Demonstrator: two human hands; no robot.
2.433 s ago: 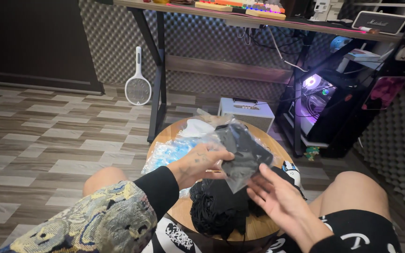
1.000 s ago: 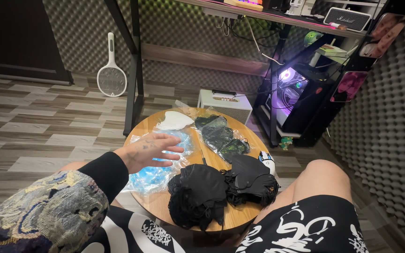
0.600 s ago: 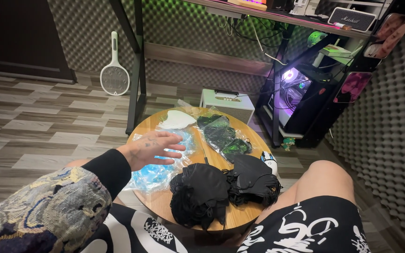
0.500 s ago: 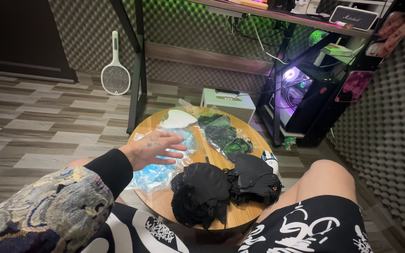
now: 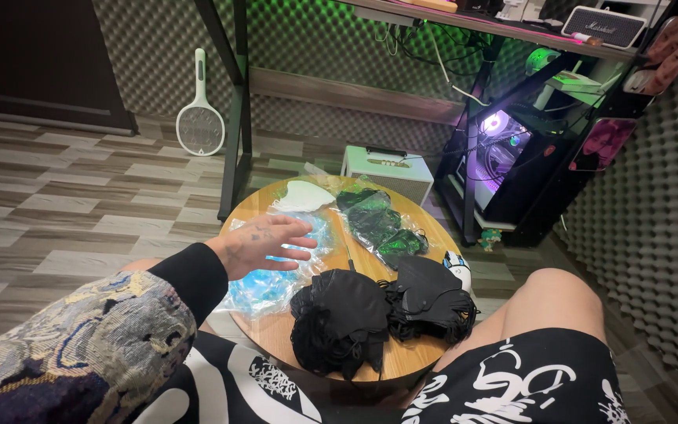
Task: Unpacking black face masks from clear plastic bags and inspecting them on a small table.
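— Where is the left hand (image 5: 264,243)?

— It is open with fingers spread flat, over the clear bags of blue masks (image 5: 276,271) on the round wooden counter (image 5: 410,357).

— And the right hand?

— It cannot be seen.

— What lies near?

— Two piles of black masks (image 5: 343,318), just beside the blue ones.
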